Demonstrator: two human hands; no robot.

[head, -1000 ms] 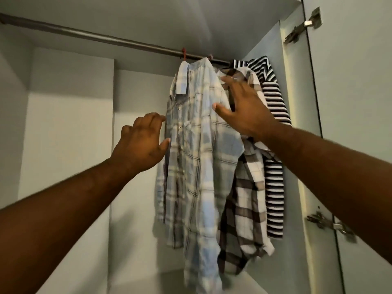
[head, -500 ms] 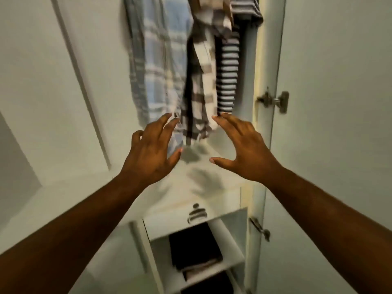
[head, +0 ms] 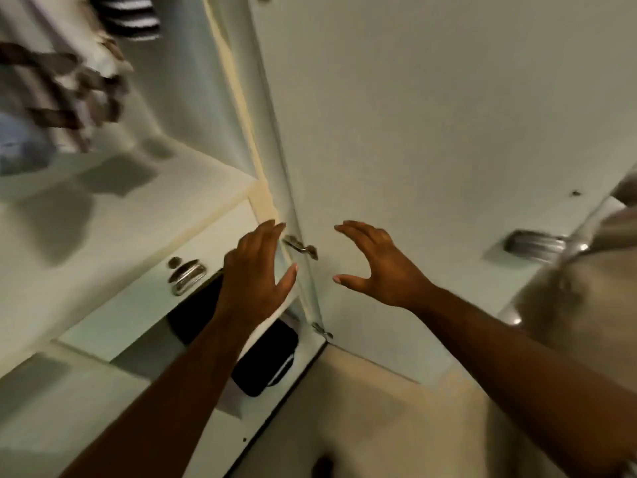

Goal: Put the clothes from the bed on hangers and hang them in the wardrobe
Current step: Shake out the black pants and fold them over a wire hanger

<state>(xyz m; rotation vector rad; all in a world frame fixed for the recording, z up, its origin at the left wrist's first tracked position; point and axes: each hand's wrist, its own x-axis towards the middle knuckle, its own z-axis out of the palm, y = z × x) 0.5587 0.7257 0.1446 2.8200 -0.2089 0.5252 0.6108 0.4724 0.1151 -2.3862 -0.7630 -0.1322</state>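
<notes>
My left grip (head: pixel 255 277) and my right grip (head: pixel 379 267) are both released: fingers extended and spread, thumbs apart, nothing held. One second ago the right grip lay flat on the hung shirts and the left grip was at the blue shirt's edge. Half a second ago both were just below the hems. Now both are well apart from the clothes. The left grip is in front of the wardrobe's side edge, near a hinge (head: pixel 300 246). The right grip is in front of the open door (head: pixel 431 115); contact with it cannot be determined. The view has swung down and to the right, so the hung clothes now occupy only the upper left corner, blurred: the brown plaid shirt (head: pixel 69 91), the blue plaid shirt (head: pixel 20 143) below it, the striped garment (head: pixel 131 19) at the top edge. They hang inside the wardrobe above its shelf (head: pixel 172 208). Under the shelf are a drawer handle (head: pixel 186 276) and dark folded items (head: pixel 265 357) beside my left forearm.
</notes>
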